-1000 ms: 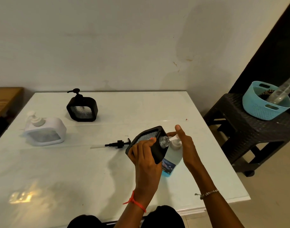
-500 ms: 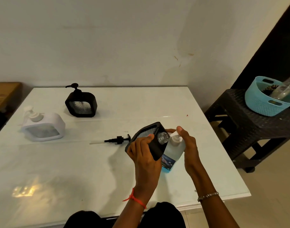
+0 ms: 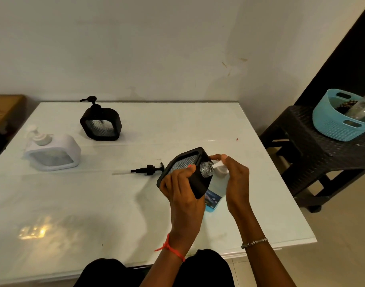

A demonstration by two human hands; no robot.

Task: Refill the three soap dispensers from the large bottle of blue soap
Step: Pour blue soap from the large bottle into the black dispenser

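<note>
Black plastic dispenser (image 3: 199,184) is gripped by the left hand (image 3: 182,195) above the near right part of the white table (image 3: 94,204); fingers are wrapped over its ribbed clear front and the body is tilted, so that its open clear neck (image 3: 206,169) is turned toward the right. The large bottle of blue soap (image 3: 215,195) is held by the right hand (image 3: 237,183), just right of the dispenser and partly hidden behind it, with fingers curled round the upper part of the bottle. The bottle's white nozzle (image 3: 219,169) is placed right at the dispenser's neck; whether soap is flowing cannot be told. Blue liquid is seen only low in the bottle, near the label. A black pump (image 3: 148,169), with its white tube pointing left, is laid flat on the table just left of the held dispenser. A second black dispenser (image 3: 101,125), pump fitted, is stood upright at the far left-centre of the table. A white dispenser (image 3: 52,151), pump fitted, is set further left and nearer. A red thread (image 3: 169,247) is worn on the left wrist, a metal bracelet (image 3: 254,242) on the right. A teal basket (image 3: 334,121) is placed on a dark woven stool (image 3: 314,154) right of the table.
</note>
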